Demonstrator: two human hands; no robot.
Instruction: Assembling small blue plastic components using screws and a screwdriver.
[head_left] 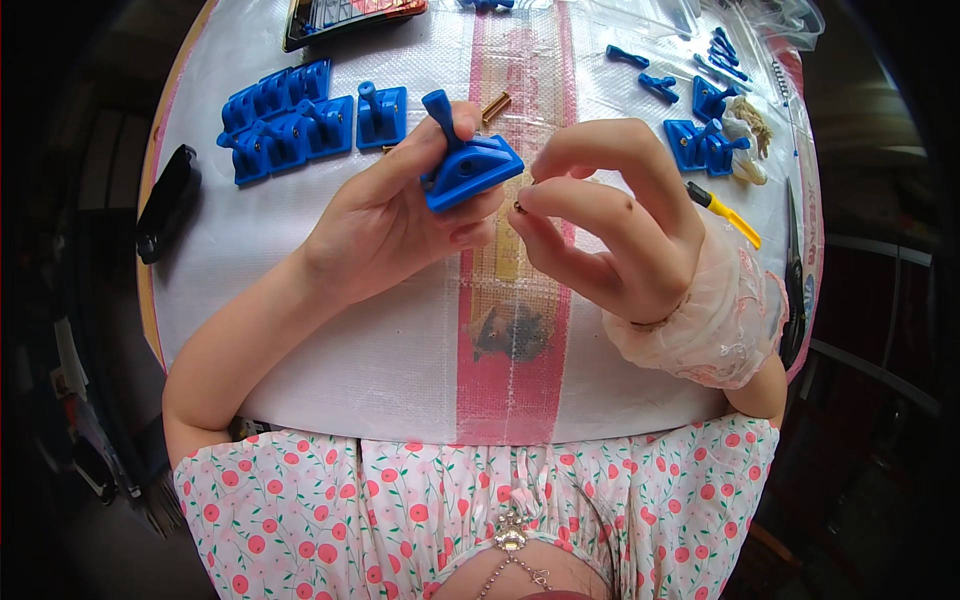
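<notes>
My left hand [385, 225] grips a blue plastic bracket [470, 170] by its flat base and upright lever, thumb at the lever's foot. The lever tilts up to the left, and a round hole shows in the bracket's side. To its right, my right hand [620, 215] is closed in a pinch on a tiny dark metal piece [519, 207], too small to name. The pinch is apart from the bracket. Just beyond the left thumb lie brass-coloured pins [496, 107]. One blue bracket [381, 116] stands on the table left of my left hand.
Several blue brackets [285, 140] stand in rows at the left, near a black stapler-like tool [167, 203]. At the right are more brackets [690, 146], loose blue levers [627, 57], a yellow-handled cutter [735, 220] and dark scissors [795, 270]. A black tray [350, 28] sits at the back.
</notes>
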